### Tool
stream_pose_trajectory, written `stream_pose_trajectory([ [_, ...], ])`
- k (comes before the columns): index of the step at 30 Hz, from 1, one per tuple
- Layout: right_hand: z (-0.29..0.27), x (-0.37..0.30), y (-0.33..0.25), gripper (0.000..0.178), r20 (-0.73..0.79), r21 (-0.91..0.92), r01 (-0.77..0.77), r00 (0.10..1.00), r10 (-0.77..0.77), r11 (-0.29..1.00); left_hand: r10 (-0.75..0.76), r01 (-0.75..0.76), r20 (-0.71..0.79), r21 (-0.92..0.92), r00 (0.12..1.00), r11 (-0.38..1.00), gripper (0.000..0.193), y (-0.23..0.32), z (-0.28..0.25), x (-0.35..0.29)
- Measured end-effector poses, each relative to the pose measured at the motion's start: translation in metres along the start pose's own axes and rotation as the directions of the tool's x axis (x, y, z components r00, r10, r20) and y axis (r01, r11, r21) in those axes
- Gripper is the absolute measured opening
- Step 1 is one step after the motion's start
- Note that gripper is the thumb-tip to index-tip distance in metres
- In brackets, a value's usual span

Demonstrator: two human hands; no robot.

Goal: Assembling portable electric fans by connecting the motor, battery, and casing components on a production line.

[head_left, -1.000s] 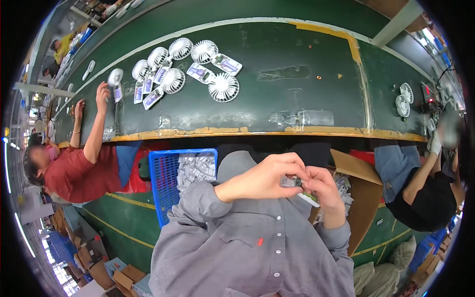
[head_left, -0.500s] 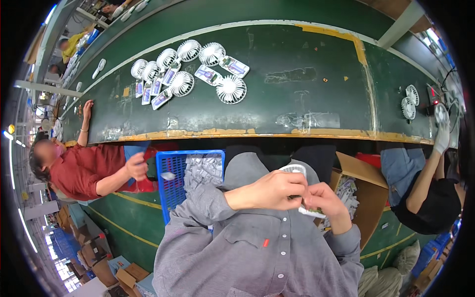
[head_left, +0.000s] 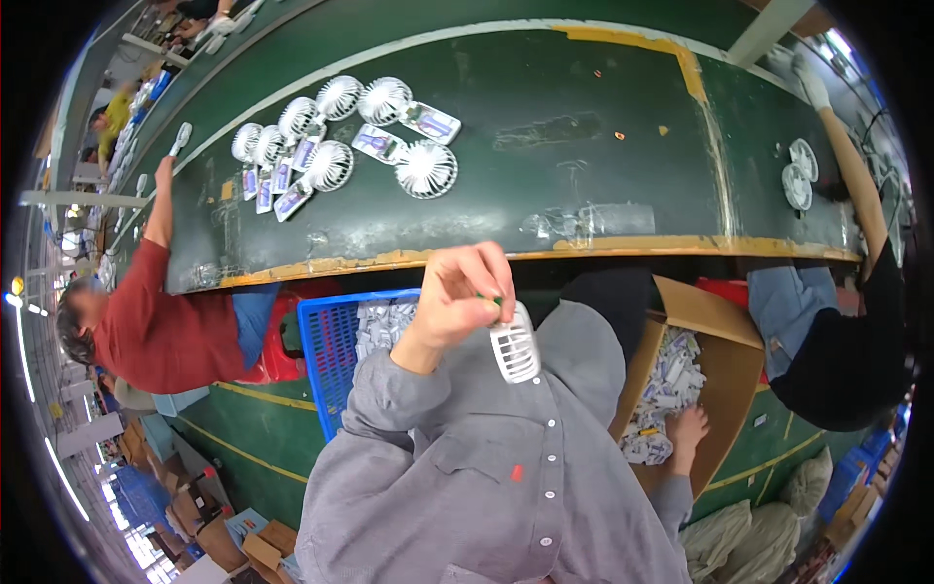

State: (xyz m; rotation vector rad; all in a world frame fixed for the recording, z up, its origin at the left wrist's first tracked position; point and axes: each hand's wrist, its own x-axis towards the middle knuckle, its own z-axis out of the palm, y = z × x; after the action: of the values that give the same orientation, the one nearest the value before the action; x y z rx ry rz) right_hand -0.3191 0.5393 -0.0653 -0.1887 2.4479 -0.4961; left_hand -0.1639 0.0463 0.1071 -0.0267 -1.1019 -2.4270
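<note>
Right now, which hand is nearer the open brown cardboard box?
Right: right hand is inside the box; left hand is outside, to its left, holding a white slatted plastic part.

This is a factory assembly floor. A long green workbench (head_left: 555,180) bears a cluster of matching white fans (head_left: 328,165), and a worker in red (head_left: 185,326) and a worker in black (head_left: 832,375) sit toward its opposite ends. By its near edge stand a blue crate (head_left: 329,362) and a cardboard box (head_left: 732,399), both holding many small pale parts (head_left: 669,378). Farther back from the workbench, cartons (head_left: 216,537) stand on a yellow-lined green floor (head_left: 255,438).
</note>
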Motion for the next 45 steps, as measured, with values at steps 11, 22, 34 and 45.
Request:
stream_pose_trajectory([
  [11, 0.015, -0.049, -0.301, 0.033, 0.255, 0.857, -0.463, 0.763, -0.594, -0.227, -0.048, -0.011, -0.138, -0.395, 0.989, 0.919, 0.009, -0.062, 0.053, 0.065],
  [22, -0.034, -0.018, -0.316, 0.027, 0.063, 0.848, -0.388, 0.751, -0.657, -0.362, 0.25, -0.084, -0.203, 0.592, 0.947, 0.802, 0.026, -0.058, 0.033, 0.09],
  [34, -0.068, 0.057, -0.267, 0.034, -0.165, 0.607, -0.282, 0.869, -0.466, -0.742, 0.065, 0.186, -0.216, 0.604, 0.974, -0.775, 0.05, 0.032, -0.15, 0.134],
  [45, -0.109, 0.191, -0.272, 0.013, -0.85, 0.152, 0.764, 0.425, -0.312, 0.627, -0.192, -0.361, 0.31, 0.707, 0.931, -0.608, 0.035, -0.044, -0.054, 0.15],
])
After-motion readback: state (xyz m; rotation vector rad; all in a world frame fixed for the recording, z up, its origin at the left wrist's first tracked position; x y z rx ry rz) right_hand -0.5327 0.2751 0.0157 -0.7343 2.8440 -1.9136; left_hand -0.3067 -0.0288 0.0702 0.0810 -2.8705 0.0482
